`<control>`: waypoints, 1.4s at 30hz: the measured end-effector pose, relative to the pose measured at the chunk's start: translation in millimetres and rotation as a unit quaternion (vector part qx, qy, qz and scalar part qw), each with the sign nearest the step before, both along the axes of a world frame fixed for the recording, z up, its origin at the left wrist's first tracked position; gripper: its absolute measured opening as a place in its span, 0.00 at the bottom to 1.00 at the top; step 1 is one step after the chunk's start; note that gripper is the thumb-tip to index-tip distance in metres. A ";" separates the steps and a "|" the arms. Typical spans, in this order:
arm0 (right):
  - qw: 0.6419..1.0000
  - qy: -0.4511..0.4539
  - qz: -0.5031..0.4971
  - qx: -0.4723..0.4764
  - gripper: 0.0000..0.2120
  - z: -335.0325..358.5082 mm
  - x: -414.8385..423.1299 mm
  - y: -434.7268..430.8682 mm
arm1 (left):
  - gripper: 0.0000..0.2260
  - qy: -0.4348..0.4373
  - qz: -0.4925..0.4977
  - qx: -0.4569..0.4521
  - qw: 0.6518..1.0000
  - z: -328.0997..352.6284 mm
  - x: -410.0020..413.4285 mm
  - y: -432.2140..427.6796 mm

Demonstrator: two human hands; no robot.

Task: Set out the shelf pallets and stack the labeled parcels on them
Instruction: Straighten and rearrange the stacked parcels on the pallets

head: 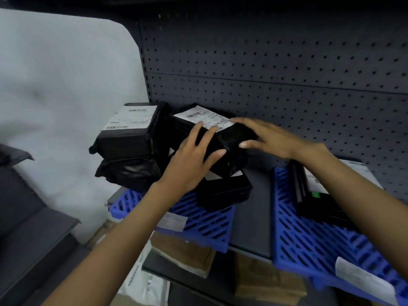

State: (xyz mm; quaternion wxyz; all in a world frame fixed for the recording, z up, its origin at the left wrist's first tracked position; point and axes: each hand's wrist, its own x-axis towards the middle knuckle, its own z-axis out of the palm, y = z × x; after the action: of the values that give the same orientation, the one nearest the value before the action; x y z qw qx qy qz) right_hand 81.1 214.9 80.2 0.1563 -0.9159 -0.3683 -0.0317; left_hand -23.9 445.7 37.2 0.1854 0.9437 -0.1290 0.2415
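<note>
Parcel [229,138] wears glossy black plastic and a white barcode label [198,114].

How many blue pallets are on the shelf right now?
2. The left pallet sits under the black parcel stacks; the right pallet carries a parcel at its back. Others may be hidden.

The dark shelf [252,208] carries two blue slatted pallets side by side: the left pallet [205,224] at its left end, the right pallet [309,241] apart from it, both overhanging the front edge.
</note>
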 end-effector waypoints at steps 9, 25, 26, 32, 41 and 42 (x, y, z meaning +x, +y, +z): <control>0.987 0.093 0.099 0.084 0.51 -25.5 33.2 6.7 | 0.34 0.001 0.018 -0.242 0.970 -31.7 13.9 -54.0; 0.977 0.111 0.150 0.101 0.44 -17.8 22.0 -1.2 | 0.38 -0.070 0.037 -0.266 0.961 -28.9 7.5 -62.8; 0.978 0.105 0.148 0.102 0.43 -15.7 16.0 -0.9 | 0.38 -0.078 0.035 -0.262 0.961 -26.8 3.6 -59.8; 0.983 0.081 0.126 0.108 0.40 -12.9 -22.4 2.2 | 0.40 -0.085 0.008 -0.237 0.968 -18.3 -15.5 -34.7; 0.986 0.073 0.080 0.127 0.53 -35.7 -52.8 5.2 | 0.43 -0.081 -0.011 -0.230 0.970 -35.7 -32.1 -23.7; 0.987 0.064 0.073 0.129 0.55 -39.8 -57.4 4.7 | 0.44 -0.099 -0.010 -0.220 0.970 -38.1 -37.7 -24.2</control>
State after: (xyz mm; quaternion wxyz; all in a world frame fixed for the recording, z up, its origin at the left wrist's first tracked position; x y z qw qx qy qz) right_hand 23.7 219.7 40.4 0.2982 -0.8588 -0.4164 -0.0086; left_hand -61.6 421.4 -0.8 0.3768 0.8499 -0.1002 0.3544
